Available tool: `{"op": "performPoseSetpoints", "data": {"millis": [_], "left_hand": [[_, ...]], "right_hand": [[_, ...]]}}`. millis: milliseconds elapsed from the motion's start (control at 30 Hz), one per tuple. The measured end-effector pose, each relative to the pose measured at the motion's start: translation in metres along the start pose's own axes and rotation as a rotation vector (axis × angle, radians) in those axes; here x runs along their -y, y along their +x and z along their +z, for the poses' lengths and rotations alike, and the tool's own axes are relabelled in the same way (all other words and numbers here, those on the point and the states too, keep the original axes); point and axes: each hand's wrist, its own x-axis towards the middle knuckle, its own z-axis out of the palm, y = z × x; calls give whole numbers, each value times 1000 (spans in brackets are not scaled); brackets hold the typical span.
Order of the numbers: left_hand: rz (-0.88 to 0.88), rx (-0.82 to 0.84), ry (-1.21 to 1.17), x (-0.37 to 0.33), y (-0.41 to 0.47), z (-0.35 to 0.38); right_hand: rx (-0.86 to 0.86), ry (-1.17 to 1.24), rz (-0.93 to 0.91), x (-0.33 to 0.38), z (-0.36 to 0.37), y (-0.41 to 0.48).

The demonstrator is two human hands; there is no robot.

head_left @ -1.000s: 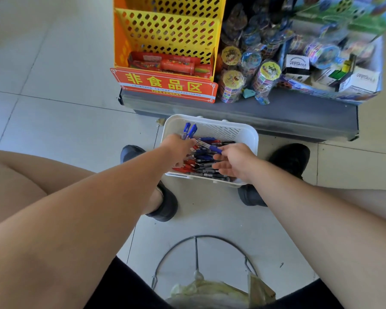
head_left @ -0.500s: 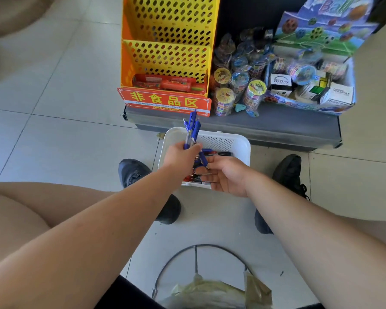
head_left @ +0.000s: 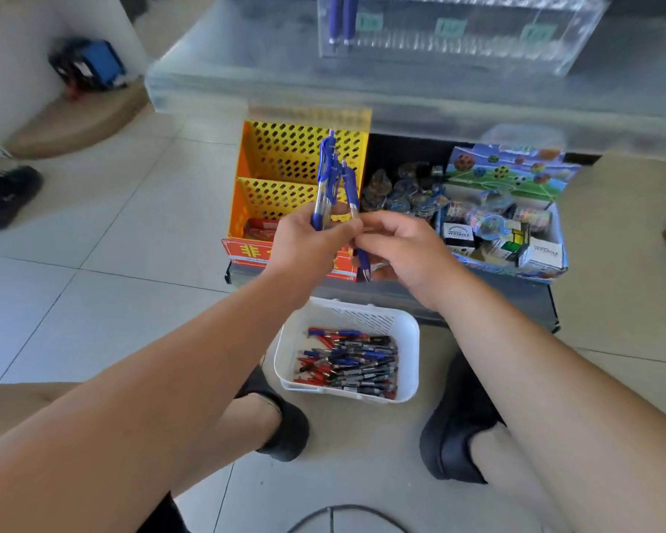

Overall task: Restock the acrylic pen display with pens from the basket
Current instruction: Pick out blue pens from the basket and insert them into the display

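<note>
My left hand [head_left: 308,240] grips a small bunch of blue pens [head_left: 325,175] that stand upright above its fingers. My right hand [head_left: 404,251] meets it and pinches one blue pen [head_left: 352,201] of that bunch, whose tip points down below the fingers. Both hands are raised well above the white basket [head_left: 412,340] on the floor, which holds several red, blue and black pens [head_left: 352,359]. The clear acrylic pen display [head_left: 458,28] sits on the shelf at the top, blurred, with two blue pens [head_left: 341,21] at its left end.
A yellow perforated rack [head_left: 285,155] with a red sign stands behind the hands. Packets of small toys and boxes [head_left: 496,221] fill the low shelf to its right. My black shoes [head_left: 285,421] flank the basket. Another person's shoe [head_left: 1,198] is at far left.
Both hands rose out of the basket with the blue pens, and the view tilted up so the acrylic display came into sight. The right hand now takes hold of one pen in the bunch.
</note>
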Motion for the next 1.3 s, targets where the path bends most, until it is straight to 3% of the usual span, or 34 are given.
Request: {"op": "performPoseSetpoints", "data": {"millis": [167, 400, 600, 833, 1133, 1300], "left_hand": [[67, 65, -120, -41, 2, 4], [213, 49, -305, -96, 21, 3], [228, 14, -357, -147, 42, -5], [352, 50, -26, -205, 65, -17], [389, 62, -39, -221, 101, -12], [517, 10, 6, -218, 115, -14]], "right_hand": [[-22, -46, -95, 39, -18, 4], [-129, -70, -330, 108, -17, 17], [-214, -73, -407, 161, -10, 39], [-314, -83, -485, 207, -21, 56], [-338, -78, -577, 227, -29, 95], [-380, -135, -597, 229, -37, 113]]}}
